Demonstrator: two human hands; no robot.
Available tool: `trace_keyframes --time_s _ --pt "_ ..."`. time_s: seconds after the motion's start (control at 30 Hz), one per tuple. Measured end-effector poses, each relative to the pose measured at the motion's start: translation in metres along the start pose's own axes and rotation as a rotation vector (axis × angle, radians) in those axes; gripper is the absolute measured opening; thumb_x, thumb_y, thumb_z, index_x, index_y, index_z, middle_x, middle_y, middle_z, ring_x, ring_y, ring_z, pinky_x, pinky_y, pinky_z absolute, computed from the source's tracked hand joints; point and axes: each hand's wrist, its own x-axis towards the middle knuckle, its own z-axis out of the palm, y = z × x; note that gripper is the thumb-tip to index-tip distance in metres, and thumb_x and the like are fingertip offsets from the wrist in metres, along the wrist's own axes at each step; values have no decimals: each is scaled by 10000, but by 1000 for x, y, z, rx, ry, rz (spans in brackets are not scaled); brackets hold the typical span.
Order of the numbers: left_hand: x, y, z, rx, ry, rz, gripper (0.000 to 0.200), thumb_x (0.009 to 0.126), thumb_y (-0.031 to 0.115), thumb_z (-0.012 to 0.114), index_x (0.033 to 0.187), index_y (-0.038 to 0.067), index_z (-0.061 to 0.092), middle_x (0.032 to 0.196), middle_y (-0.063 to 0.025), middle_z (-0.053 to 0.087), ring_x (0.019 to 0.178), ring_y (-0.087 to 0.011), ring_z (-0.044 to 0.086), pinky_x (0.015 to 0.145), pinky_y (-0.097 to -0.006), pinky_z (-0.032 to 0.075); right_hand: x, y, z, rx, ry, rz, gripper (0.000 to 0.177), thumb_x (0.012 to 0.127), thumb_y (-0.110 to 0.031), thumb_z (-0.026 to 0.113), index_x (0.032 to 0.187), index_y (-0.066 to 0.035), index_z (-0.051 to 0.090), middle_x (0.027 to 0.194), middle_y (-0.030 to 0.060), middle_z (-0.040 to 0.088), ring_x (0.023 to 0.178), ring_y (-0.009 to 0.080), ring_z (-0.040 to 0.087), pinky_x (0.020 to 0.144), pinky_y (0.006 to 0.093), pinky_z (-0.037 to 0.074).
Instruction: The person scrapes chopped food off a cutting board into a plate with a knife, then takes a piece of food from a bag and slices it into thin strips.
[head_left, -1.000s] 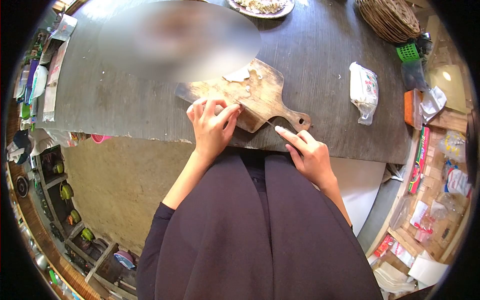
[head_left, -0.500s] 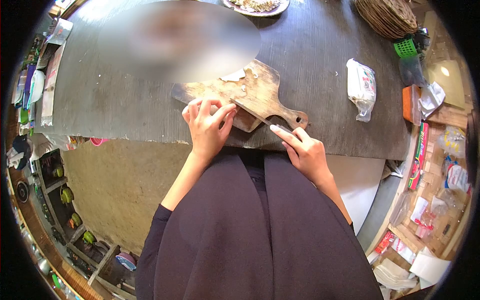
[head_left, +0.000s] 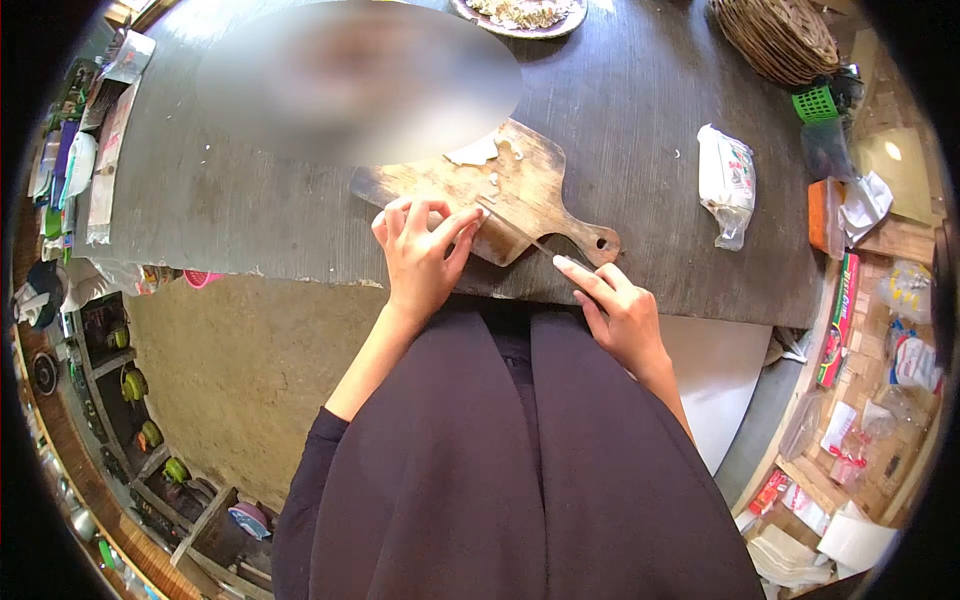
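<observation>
A wooden cutting board [head_left: 540, 165] with a holed handle lies near the table's front edge. My right hand [head_left: 625, 312] is closed around the handle of a knife [head_left: 517, 230], forefinger stretched along it, and the blade slants up-left across the board. My left hand [head_left: 425, 250] is over the board's near left part, thumb and forefinger pinched beside the blade's tip. Something small and pale shows at those fingertips, too small to name. White pieces [head_left: 474, 153] and small scraps lie on the board's far part; a blurred patch covers its far left edge.
A plate [head_left: 520, 27] of pale chopped or shredded food stands at the back. To the right on the dark table [head_left: 640, 130] lies a white plastic packet [head_left: 726, 185]. A woven stack [head_left: 775, 40] and a green basket [head_left: 815, 103] stand at the far right.
The view has shifted slightly. My left fingertips have come closer to the knife's tip, and a pale bit now shows at them. The right hand keeps its grip on the knife.
</observation>
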Motion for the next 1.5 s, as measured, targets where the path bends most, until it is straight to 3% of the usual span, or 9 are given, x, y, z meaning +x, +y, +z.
trace_keyframes --time_s 0.63,0.7,0.9,1.0,1.5 --pt "-1 1 0 -9 2 -11 221 831 222 831 1046 260 800 1069 16 628 1134 -274 518 1010 -452 337 6 -3 1 -15 -28 3 506 922 -78 704 1395 -257 683 859 79 603 680 276 631 630 387 531" --pt "-1 0 1 3 6 -9 228 834 226 829 1057 267 802 1066 16 626 1133 -272 517 1010 -451 336 3 -1 -1 -65 -30 -19 550 944 -123 695 1452 -323 628 862 77 599 651 276 646 607 393 544" --pt "0 1 0 0 5 -13 252 840 227 821 1086 285 807 1061 20 621 1128 -270 514 1010 -450 338 -5 7 -3 -15 -32 7 557 941 -128 701 1454 -330 627 869 74 610 659 274 643 604 395 537" --pt "0 1 -1 -5 1 -9 258 837 223 824 1086 285 807 1063 20 621 1132 -270 514 1009 -448 338 2 -1 2 -33 19 7 529 902 -45 702 1386 -257 692 870 74 620 656 265 623 628 375 532" --pt "-1 0 0 -4 17 -6 197 823 225 838 1014 246 794 1072 16 632 1134 -274 519 1002 -450 337 5 -4 2 0 -9 11 534 899 -62 724 1392 -265 693 846 74 604 652 262 624 621 377 538"
